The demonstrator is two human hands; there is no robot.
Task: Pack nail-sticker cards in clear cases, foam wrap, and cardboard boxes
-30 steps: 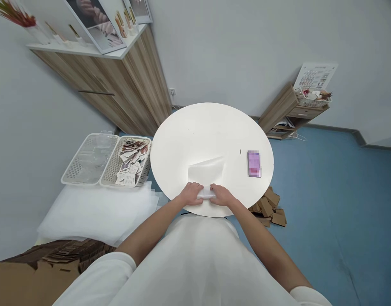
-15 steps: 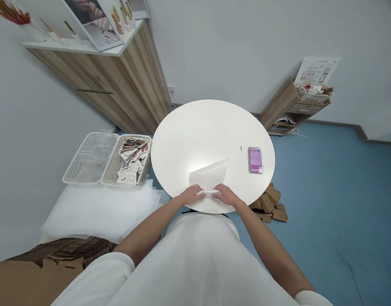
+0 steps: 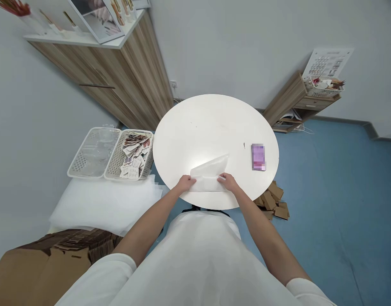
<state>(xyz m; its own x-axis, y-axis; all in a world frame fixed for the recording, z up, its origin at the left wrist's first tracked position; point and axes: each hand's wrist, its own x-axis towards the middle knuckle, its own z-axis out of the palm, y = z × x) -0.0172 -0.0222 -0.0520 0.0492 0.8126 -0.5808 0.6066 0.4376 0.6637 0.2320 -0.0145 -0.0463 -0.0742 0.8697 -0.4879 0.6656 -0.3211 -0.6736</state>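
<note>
A white, slightly see-through sheet lies near the front edge of the white oval table. Its lower part is folded over, and a slanted flap rises behind the fold. My left hand pinches the sheet's left side between thumb and fingers. On the right side, my right hand grips the folded edge the same way. Further right on the table rests a purple pixelated block, its details blurred out.
Left of the table stand a white basket of printed cards and another basket holding clear plastic. Below them lie white sheets and brown cardboard. Cardboard pieces sit on the floor at right. A wooden cabinet rises behind left.
My hands have moved apart and a little away from my body. The narrow roll between them has opened into a wider, flatter fold. The view has shifted slightly.
</note>
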